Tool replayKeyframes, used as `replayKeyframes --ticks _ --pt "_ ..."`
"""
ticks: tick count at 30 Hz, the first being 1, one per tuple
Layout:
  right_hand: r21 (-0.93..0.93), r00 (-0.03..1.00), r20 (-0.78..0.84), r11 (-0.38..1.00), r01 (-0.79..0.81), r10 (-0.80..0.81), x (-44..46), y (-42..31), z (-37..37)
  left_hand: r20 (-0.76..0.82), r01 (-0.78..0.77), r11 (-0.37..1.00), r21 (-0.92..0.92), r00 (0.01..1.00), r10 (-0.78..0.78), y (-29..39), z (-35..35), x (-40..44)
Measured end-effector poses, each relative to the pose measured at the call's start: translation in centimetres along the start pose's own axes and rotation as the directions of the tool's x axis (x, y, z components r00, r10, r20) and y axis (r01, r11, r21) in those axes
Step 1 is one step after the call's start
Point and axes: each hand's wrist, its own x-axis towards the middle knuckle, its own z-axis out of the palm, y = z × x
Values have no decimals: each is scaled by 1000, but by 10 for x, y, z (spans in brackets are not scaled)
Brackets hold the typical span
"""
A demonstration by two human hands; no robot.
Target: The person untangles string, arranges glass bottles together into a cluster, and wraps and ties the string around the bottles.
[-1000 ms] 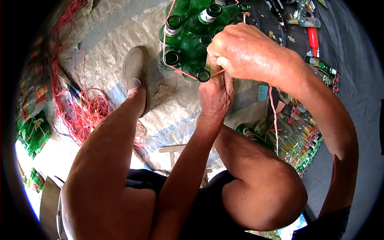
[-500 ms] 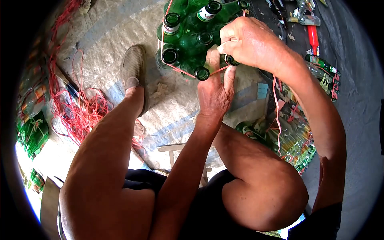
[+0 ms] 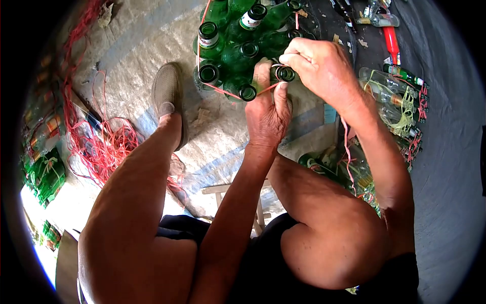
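Several green glass bottles (image 3: 235,58) stand upright in a cluster at the top centre, with pink twine (image 3: 221,91) running around their outer necks. My left hand (image 3: 268,109) lies against the near side of the cluster, fingers and thumb spread around the neck of one bottle (image 3: 285,74), touching the twine. My right hand (image 3: 321,66) is just right of that bottle neck, its thumb and fingertips pinched together on the twine. A loose length of pink twine (image 3: 347,149) hangs below my right hand. The fingertips of my left hand are partly behind the bottle.
A tangle of pink twine (image 3: 109,152) lies on the floor at the left, beside my shoe (image 3: 167,91). Bundled bottles (image 3: 392,96) and a red bottle (image 3: 391,45) lie at the right. More green bottles (image 3: 45,175) are at the far left. A wooden stool (image 3: 260,215) shows between my legs.
My right hand has drawn back from over my left hand to the right of the bottle neck, uncovering it. My left thumb has spread away from the fingers. The view has shifted slightly.
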Motion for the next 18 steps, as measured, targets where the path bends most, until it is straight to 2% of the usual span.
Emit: replayKeyframes --ticks 2,5,6,8,9,10,11,12,13,14,15,16,17,18 --pt "32 997 -67 999 27 -25 -8 9 8 26 47 998 -51 999 -45 4 -1 -1" --pt "138 983 -178 990 -14 39 -24 10 20 45 88 995 -51 995 -86 7 -2 -2" --pt "120 955 -292 989 88 -50 -30 18 32 39 80 996 -43 996 -78 8 -2 -2" --pt "201 942 -320 979 -34 99 -45 10 37 36 57 998 -32 998 -56 9 -2 -3" --pt "238 925 -335 966 -98 176 -52 7 39 -11 -1 1000 -21 1000 1 2 3 -5" --pt "308 911 -379 951 -42 163 -59 8 46 32 80 996 -30 996 -79 1 3 -6" --pt "370 909 -355 926 -80 220 -68 8 54 87 167 985 -39 983 -163 -1 2 -8" --pt "328 911 -367 943 -62 187 -73 11 59 101 128 991 40 986 -132 -1 1 -8" --pt "417 904 -323 899 -129 280 -77 6 56 60 4 991 137 998 -12 -9 4 -10" --pt "440 879 -390 894 -81 272 -78 12 62 108 14 998 54 994 -20 -10 3 -10" --pt "418 856 -454 907 -41 247 -81 17 68 122 -7 996 87 993 -4 -15 2 -12" --pt "490 860 -412 869 -69 301 -85 18 71 113 5 981 192 993 -27 -17 1 -15" --pt "474 857 -409 876 -93 312 -91 20 73 153 -63 987 148 987 40 -20 -1 -15" --pt "458 861 -394 881 -118 320 -99 22 74 187 14 986 168 981 -46 -9 -3 -19"
